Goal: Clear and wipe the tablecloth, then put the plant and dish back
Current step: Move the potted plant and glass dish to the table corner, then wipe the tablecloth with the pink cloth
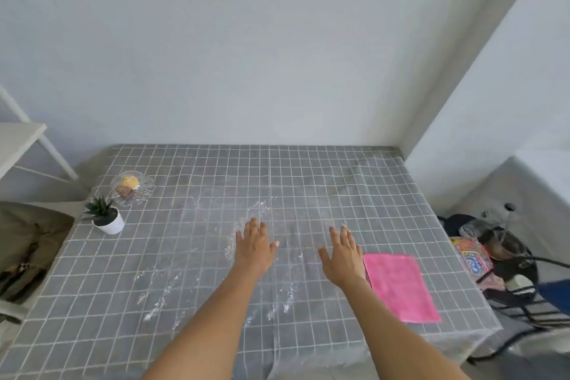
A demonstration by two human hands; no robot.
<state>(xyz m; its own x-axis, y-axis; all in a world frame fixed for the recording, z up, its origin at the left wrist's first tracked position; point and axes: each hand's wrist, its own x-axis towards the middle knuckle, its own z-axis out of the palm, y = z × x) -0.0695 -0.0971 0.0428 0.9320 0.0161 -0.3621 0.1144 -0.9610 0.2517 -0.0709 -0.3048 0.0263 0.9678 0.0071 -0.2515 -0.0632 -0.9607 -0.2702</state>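
A grey checked tablecloth [324, 194] under a clear plastic cover spans the table. Water or glare streaks mark its middle. A small green plant in a white pot [106, 217] stands at the left edge. Just behind it sits a clear glass dish [132, 190] with a yellow and a brown snack in it. A pink cloth [401, 287] lies flat at the right. My left hand [254, 245] and my right hand [342, 256] are stretched out palm-down over the middle, fingers apart, holding nothing. My right hand is just left of the pink cloth.
White walls close the far and right sides. A white shelf frame [21, 139] stands at the left, with an olive bag [27, 244] below it. A black wire chair [521, 296] with snack packets and bags stands right of the table.
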